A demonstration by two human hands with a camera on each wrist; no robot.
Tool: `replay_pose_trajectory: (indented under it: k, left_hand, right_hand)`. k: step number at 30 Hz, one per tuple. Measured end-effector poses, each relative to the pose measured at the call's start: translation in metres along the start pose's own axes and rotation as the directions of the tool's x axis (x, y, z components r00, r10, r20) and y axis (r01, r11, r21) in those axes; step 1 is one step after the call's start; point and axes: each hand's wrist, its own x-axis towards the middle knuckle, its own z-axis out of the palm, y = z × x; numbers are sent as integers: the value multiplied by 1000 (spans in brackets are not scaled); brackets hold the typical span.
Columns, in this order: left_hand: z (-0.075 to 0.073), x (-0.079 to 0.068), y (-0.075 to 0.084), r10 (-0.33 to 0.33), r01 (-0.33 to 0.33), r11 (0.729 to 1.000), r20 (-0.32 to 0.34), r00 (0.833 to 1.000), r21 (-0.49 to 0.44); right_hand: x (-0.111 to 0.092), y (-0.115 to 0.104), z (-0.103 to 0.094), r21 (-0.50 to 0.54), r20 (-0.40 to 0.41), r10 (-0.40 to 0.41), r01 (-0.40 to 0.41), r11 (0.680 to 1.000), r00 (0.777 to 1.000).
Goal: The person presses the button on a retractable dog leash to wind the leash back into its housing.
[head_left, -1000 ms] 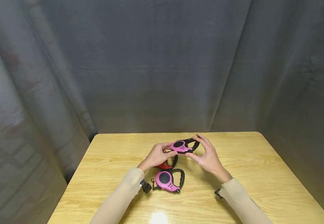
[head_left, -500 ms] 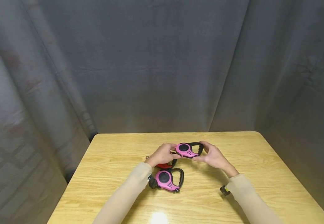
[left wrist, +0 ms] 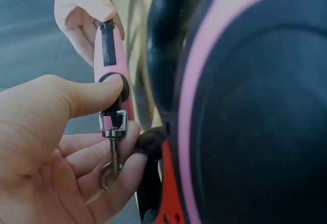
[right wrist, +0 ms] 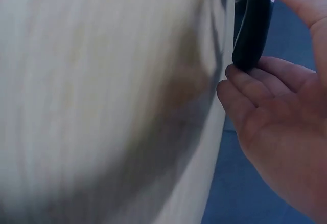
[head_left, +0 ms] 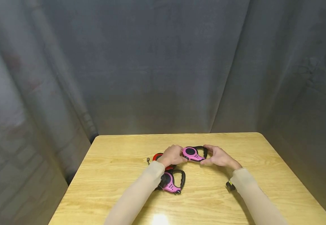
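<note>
Both hands hold a pink and black retractable dog leash [head_left: 191,152] close over the table. My left hand [head_left: 172,155] pinches its rounded body end; in the left wrist view the thumb lies on the black part, and a metal snap hook [left wrist: 114,147] hangs in front of the fingers. My right hand [head_left: 219,157] holds the handle end between thumb and fingers, the fingertips at the black grip [right wrist: 253,35] in the right wrist view. A red leash [head_left: 157,156] lies partly hidden under my left hand. Nearer me lies a second pink leash [head_left: 175,187], partly covered by the left wrist camera.
The wooden table [head_left: 117,156] carries the leashes near its middle. A loose metal hook [head_left: 148,161] rests left of the red leash. Grey curtains [head_left: 157,78] stand behind the table and at both sides.
Both hands have carried the pink leash to the right and lower toward the table. The left forearm now covers more of the second pink leash; the other leashes have stayed in place.
</note>
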Motion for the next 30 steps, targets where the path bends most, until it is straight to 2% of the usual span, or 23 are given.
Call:
replay_pose_trajectory:
  k: [5,14,18,24,27,30]
  left_hand:
    - [3,0,5,-9,15,996,-62,998,93]
    - [3,-3,6,-20,32,988,-79,997,148]
    - [2,-5,5,-22,31,992,-75,997,123]
    - [-7,-9,5,-16,20,998,-62,998,65]
    - [-14,-12,5,-17,17,1000,-42,999,4]
    - [-19,-15,2,1,-2,999,-42,999,-39]
  right_hand:
    - [0,6,2,8,-6,-2,2,1000,1000]
    - [6,13,8,-37,-25,-19,18,999,1000]
    - [7,11,10,-82,-26,-22,20,996,999]
    - [5,5,4,-84,4,-17,17,996,1000]
    - [-2,-2,-5,-83,19,24,-22,996,1000]
    - [-12,-11,-16,-127,-16,63,-64,990,998]
